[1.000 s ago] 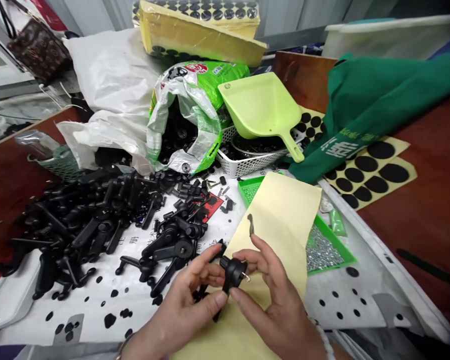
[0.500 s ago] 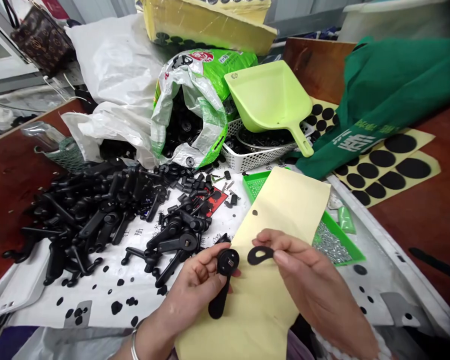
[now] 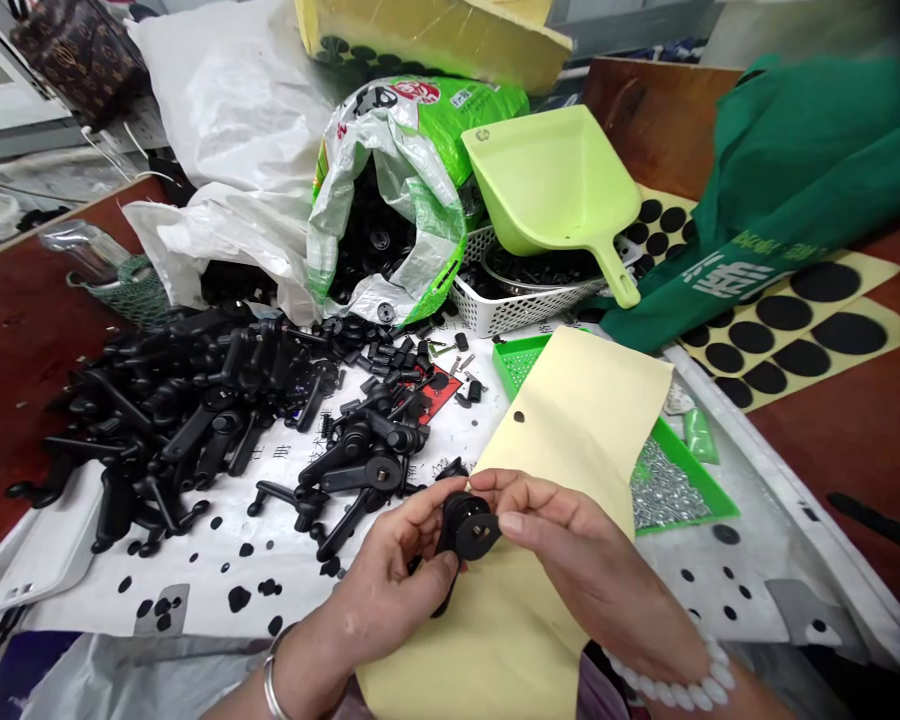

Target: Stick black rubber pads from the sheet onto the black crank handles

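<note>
My left hand (image 3: 394, 575) grips a black plastic arm with a round head (image 3: 459, 508), fingers behind and thumb in front. Between the thumb and forefinger of my right hand (image 3: 570, 525) is the edge of a thin black ring pad (image 3: 478, 540). The pad lies over the face of the round head, and a metal piece shows through its hole. Whether the pad is stuck down I cannot tell. Part of the arm is hidden by my left fingers. A pale yellow sheet (image 3: 585, 400) lies beneath both hands, with one small black dot on it.
Left of my hands is a heap of black plastic arms (image 3: 217, 400). Behind stand an open green-and-white bag (image 3: 420, 240), a white basket (image 3: 510, 310) and a light green dustpan (image 3: 555, 180). At right, a green tray (image 3: 709, 505) holds small metal screws.
My right hand has moved left and brought the ring pad from beside the round head onto its face. The left hand has turned the black arm so its head tilts.
</note>
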`<action>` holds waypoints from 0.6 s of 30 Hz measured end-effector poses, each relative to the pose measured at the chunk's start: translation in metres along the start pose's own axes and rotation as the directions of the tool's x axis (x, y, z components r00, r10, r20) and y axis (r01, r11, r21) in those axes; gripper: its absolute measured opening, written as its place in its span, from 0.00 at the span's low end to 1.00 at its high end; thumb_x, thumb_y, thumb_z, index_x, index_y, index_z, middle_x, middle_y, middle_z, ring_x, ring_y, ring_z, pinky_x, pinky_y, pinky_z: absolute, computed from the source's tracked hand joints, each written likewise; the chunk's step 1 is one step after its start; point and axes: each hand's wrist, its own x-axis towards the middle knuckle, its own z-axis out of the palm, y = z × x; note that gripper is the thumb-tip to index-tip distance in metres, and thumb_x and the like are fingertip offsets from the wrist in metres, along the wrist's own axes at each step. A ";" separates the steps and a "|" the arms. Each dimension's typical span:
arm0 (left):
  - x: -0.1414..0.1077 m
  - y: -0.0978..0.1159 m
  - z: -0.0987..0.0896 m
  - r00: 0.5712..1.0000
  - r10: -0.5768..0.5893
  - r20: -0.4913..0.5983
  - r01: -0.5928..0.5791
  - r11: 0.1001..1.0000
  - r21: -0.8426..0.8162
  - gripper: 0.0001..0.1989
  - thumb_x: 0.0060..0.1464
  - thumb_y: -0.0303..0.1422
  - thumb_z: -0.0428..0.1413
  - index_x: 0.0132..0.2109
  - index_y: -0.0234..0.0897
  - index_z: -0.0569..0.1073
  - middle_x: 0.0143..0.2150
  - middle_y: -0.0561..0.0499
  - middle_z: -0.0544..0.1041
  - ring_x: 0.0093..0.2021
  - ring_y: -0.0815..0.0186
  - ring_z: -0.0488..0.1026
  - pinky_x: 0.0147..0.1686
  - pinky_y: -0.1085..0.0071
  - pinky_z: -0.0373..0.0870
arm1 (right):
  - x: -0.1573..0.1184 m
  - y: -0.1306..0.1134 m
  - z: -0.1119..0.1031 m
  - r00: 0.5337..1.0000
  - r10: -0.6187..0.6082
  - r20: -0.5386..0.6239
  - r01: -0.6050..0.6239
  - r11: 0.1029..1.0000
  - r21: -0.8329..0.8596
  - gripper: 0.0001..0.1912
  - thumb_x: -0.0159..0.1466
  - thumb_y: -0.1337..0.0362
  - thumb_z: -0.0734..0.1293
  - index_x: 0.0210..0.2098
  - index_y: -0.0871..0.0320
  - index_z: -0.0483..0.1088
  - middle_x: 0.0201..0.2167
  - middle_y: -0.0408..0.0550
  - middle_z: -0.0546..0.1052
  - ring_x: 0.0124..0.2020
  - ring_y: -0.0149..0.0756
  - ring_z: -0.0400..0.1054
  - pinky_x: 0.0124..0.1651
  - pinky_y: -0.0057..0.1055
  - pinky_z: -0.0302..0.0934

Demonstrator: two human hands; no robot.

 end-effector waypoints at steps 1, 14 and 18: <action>-0.001 -0.001 -0.001 1.000 0.009 0.006 -0.009 1.000 -0.001 0.26 0.53 0.27 0.55 0.59 0.35 0.62 0.48 0.43 0.73 0.39 0.66 0.68 0.40 0.72 0.64 | 0.000 0.000 0.000 1.000 0.004 -0.007 -0.004 1.000 -0.009 0.07 0.56 0.62 0.69 0.24 0.57 0.71 0.45 0.51 0.72 0.53 0.43 0.61 0.54 0.37 0.53; -0.004 -0.006 -0.006 0.999 0.036 0.026 -0.037 0.998 0.045 0.26 0.55 0.28 0.55 0.61 0.40 0.61 0.51 0.44 0.72 0.47 0.62 0.69 0.47 0.68 0.64 | 0.004 0.009 -0.004 1.000 0.002 -0.017 -0.003 0.998 -0.055 0.07 0.57 0.62 0.69 0.25 0.58 0.71 0.48 0.50 0.69 0.54 0.42 0.60 0.55 0.37 0.52; -0.003 -0.005 -0.005 0.999 0.032 0.021 -0.033 0.999 0.043 0.26 0.56 0.28 0.55 0.61 0.40 0.61 0.52 0.44 0.72 0.46 0.63 0.70 0.47 0.68 0.65 | 0.005 0.011 -0.004 0.999 -0.005 -0.034 0.003 0.998 -0.067 0.06 0.57 0.63 0.69 0.25 0.58 0.71 0.48 0.50 0.70 0.53 0.42 0.61 0.55 0.36 0.54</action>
